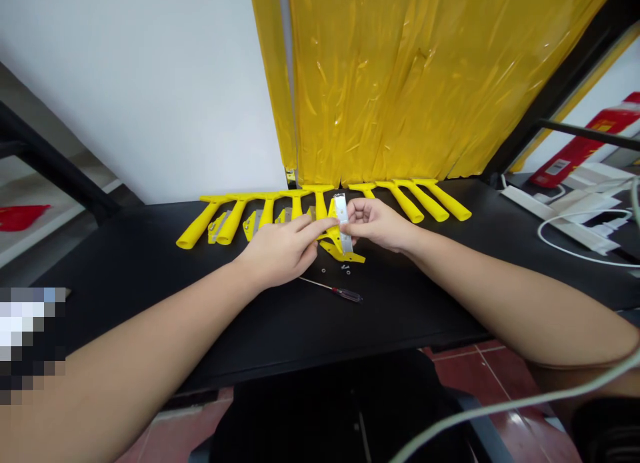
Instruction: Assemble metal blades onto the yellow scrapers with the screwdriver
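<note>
My right hand [377, 224] pinches a silver metal strip [343, 226], held upright against a yellow plastic plate [333, 231]. My left hand [280, 253] reaches in from the other side. Its fingers are closed on the yellow plate, their tips partly hidden behind the piece. Just below both hands, another flat yellow plastic piece [345, 254] with holes rests on the black table [260, 329]. In front of it are a small screw [345, 267] and ring-shaped parts, perhaps nuts or washers [323, 271]. A screwdriver [345, 293] with a dark clear handle lies nearest me.
Several yellow T-shaped handles [410, 206] line the table's back edge. Yellow plates with metal strips [217, 228] lie between those on the left. Yellow sheeting [390, 83] and a white panel [175, 83] rise behind. White cables [565, 255] and a red box [580, 143] are at right.
</note>
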The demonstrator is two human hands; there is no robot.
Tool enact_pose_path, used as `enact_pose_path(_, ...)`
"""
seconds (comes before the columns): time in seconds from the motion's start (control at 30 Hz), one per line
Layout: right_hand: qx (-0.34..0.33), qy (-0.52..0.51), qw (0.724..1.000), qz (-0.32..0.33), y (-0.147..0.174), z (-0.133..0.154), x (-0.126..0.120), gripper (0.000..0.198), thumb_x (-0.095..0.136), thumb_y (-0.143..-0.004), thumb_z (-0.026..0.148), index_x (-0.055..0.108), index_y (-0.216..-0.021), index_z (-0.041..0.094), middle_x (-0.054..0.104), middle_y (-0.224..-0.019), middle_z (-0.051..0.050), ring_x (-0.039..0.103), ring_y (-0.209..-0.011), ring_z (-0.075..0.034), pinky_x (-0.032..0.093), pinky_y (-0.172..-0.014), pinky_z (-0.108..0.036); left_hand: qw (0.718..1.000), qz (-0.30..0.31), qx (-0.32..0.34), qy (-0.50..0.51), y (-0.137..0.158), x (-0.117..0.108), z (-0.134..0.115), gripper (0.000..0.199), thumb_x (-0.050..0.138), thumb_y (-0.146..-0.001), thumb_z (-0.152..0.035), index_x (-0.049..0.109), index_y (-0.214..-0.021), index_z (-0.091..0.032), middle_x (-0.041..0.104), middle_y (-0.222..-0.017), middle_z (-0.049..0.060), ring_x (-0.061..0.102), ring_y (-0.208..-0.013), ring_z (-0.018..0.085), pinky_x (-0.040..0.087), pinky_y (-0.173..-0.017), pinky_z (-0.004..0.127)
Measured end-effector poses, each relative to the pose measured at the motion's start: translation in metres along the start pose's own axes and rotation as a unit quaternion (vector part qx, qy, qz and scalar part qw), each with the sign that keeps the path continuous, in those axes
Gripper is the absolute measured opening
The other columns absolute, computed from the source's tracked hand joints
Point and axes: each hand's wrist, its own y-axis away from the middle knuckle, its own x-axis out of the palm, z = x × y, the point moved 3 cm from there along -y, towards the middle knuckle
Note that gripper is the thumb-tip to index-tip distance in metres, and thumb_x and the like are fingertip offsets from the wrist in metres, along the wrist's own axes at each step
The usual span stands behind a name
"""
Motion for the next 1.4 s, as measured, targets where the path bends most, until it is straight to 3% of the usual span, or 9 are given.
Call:
enact_pose_path(0.27, -0.013, 0.024, 1.0, 0.006, 0.001, 0.004, 0.003, 0.038, 0.096, -0.067, 0.033, 0.064, -0.082, 0.019, 0.07, -0.069, 0.001, 0.066, -0.057, -0.012, 0.06, -0.058, -0.025, 0.999, 0.005, 0.024, -0.025, 0.0, -0.001, 0.0, 0.052, 0.038, -0.107, -0.03, 0.049, -0.157, -0.036, 0.069, -0.112, 0.006, 0.067, -0.082, 0.021, 0.046, -0.063, 0.032)
enact_pose_path(0.47, 0.026, 0.082, 0.996, 0.038, 0.001, 0.004, -0.012, 0.024, 0.073, -0.09, 0.042, 0.067, -0.086, 0.019, 0.072, -0.075, -0.003, 0.068, -0.063, -0.015, 0.058, -0.058, -0.028, 1.0, -0.008, 0.006, -0.008, 0.001, 0.0, 0.006, 0.049, 0.042, -0.107, -0.03, 0.052, -0.154, -0.033, 0.071, -0.108, 0.006, 0.068, -0.084, 0.022, 0.047, -0.064, 0.031)
enact_pose_path(0.6, -0.042, 0.283, 0.947, 0.146, 0.009, 0.008, -0.013, 0.009, 0.072, -0.09, 0.028, 0.075, -0.092, 0.019, 0.07, -0.083, -0.001, 0.063, -0.069, -0.013, 0.051, -0.06, -0.024, 1.0, 0.0, -0.011, 0.01, 0.001, 0.0, 0.01, 0.049, 0.04, -0.107, -0.03, 0.051, -0.155, -0.032, 0.072, -0.114, 0.007, 0.069, -0.081, 0.021, 0.05, -0.067, 0.032)
enact_pose_path(0.7, -0.101, 0.36, 0.909, 0.182, 0.014, 0.011, -0.004, 0.009, 0.073, -0.09, 0.023, 0.079, -0.096, 0.02, 0.07, -0.092, -0.003, 0.063, -0.072, -0.013, 0.05, -0.064, -0.026, 1.0, 0.002, -0.015, 0.018, 0.001, 0.0, 0.011, 0.051, 0.04, -0.107, -0.029, 0.049, -0.157, -0.033, 0.073, -0.118, 0.007, 0.07, -0.085, 0.023, 0.052, -0.068, 0.033)
enact_pose_path(0.87, -0.108, 0.424, 0.885, 0.157, 0.015, 0.014, 0.005, 0.007, 0.079, -0.087, 0.024, 0.078, -0.081, 0.02, 0.068, -0.085, -0.003, 0.059, -0.07, -0.014, 0.046, -0.066, -0.029, 1.0, 0.004, -0.017, 0.011, 0.001, -0.001, 0.01, 0.052, 0.04, -0.107, -0.03, 0.046, -0.159, -0.033, 0.072, -0.122, 0.007, 0.071, -0.088, 0.024, 0.053, -0.07, 0.035)
enact_pose_path(1.03, -0.032, 0.49, 0.864, 0.109, 0.017, 0.013, 0.002, 0.013, 0.083, -0.082, 0.022, 0.071, -0.078, 0.019, 0.067, -0.081, -0.003, 0.059, -0.069, -0.016, 0.044, -0.063, -0.031, 1.0, 0.016, -0.022, 0.012, 0.001, -0.002, 0.008, 0.053, 0.04, -0.107, -0.031, 0.043, -0.16, -0.034, 0.071, -0.131, 0.007, 0.073, -0.094, 0.026, 0.055, -0.074, 0.038)
enact_pose_path(1.2, 0.07, 0.412, 0.904, 0.091, 0.014, 0.008, -0.008, 0.029, 0.089, -0.071, 0.022, 0.063, -0.083, 0.021, 0.071, -0.082, -0.001, 0.064, -0.073, -0.018, 0.047, -0.06, -0.029, 0.999, 0.02, -0.032, 0.026, 0.0, -0.002, 0.008, 0.054, 0.041, -0.107, -0.031, 0.041, -0.161, -0.032, 0.071, -0.137, 0.008, 0.073, -0.101, 0.027, 0.057, -0.078, 0.039)
enact_pose_path(1.33, 0.164, 0.297, 0.939, 0.064, 0.009, 0.006, -0.029, 0.025, 0.089, -0.07, 0.022, 0.07, -0.087, 0.02, 0.071, -0.075, -0.001, 0.062, -0.063, -0.015, 0.05, -0.055, -0.027, 0.999, 0.026, -0.035, 0.026, 0.0, 0.0, 0.008, 0.052, 0.041, -0.107, -0.032, 0.042, -0.16, -0.032, 0.068, -0.144, 0.007, 0.074, -0.104, 0.028, 0.058, -0.08, 0.041)
enact_pose_path(1.4, 0.18, 0.232, 0.955, 0.052, 0.006, 0.01, -0.038, 0.027, 0.091, -0.068, 0.023, 0.073, -0.088, 0.02, 0.071, -0.074, -0.001, 0.062, -0.061, -0.013, 0.052, -0.054, -0.026, 0.998, 0.029, -0.042, 0.022, 0.0, 0.002, 0.009, 0.052, 0.041, -0.107, -0.033, 0.042, -0.159, -0.032, 0.068, -0.145, 0.006, 0.074, -0.104, 0.029, 0.059, -0.081, 0.042)
